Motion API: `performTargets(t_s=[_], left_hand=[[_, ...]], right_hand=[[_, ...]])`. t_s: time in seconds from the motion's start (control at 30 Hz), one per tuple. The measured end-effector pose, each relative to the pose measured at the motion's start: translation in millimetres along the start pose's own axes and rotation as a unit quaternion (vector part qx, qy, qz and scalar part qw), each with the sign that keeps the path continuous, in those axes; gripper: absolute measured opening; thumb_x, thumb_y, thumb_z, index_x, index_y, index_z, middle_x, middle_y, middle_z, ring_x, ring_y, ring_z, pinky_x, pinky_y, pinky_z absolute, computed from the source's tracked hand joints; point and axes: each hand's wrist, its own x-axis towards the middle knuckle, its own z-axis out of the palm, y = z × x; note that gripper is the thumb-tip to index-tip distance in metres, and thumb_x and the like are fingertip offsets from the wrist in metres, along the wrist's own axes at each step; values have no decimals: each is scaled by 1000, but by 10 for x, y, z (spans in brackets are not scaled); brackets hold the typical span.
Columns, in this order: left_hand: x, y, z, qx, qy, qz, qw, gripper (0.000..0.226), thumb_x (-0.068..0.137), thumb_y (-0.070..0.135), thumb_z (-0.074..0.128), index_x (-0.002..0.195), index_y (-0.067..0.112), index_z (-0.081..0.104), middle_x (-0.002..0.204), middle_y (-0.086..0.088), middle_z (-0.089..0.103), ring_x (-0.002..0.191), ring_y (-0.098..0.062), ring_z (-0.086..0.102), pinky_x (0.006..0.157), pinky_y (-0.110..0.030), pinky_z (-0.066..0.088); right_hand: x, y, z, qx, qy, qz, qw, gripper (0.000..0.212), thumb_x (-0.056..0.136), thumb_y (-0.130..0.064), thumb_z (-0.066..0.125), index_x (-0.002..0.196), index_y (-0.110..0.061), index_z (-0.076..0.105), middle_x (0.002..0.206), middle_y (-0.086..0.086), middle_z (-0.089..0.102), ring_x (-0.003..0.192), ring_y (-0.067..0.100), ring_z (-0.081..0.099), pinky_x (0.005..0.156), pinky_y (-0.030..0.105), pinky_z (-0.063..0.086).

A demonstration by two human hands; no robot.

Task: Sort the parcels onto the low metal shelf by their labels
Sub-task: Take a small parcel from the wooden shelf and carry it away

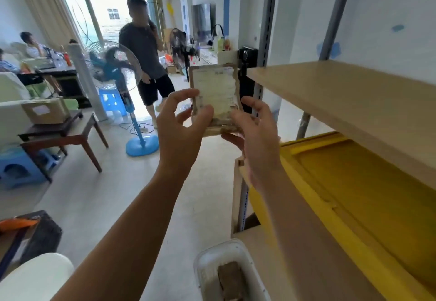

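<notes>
A small brown parcel (215, 88) with a white label on its face is held up in front of me, upright and at about chest height. My left hand (181, 126) grips its lower left edge with thumb and fingers. On the lower right corner, my right hand (254, 131) holds it from below and the side. The metal shelf unit (342, 93) with pale wooden boards stands to the right; a yellow bin (368, 197) sits on its lower level. A white tub (226, 253) near the bottom holds another brown parcel (232, 279).
A person in a dark shirt (144, 57) stands ahead on the pale floor beside a blue pedestal fan (132, 102). At the left a dark wooden table (68, 133) carries a cardboard box (46, 109). Blue stools and seated people are further left.
</notes>
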Motion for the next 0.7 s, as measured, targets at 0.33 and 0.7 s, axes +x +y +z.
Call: performTargets(t_s=[0.33, 0.7], left_hand=[[-882, -3301, 77, -1, -4, 6, 1000, 32, 93, 14, 71, 122, 3, 62, 129, -11, 62, 118, -26, 64, 87, -22, 62], [-2951, -4894, 7, -51, -73, -13, 996, 25, 94, 9, 70, 118, 12, 63, 121, 3, 61, 101, 22, 60, 75, -3, 51]], right_hand=[[171, 3448, -318, -8, 23, -12, 1000, 37, 97, -24, 64, 133, -16, 57, 131, 10, 65, 115, 25, 69, 87, 40, 65], [-1269, 5327, -1410, -30, 59, -33, 997, 26, 97, -16, 69, 122, -17, 66, 115, 9, 71, 87, 6, 75, 79, 27, 64]])
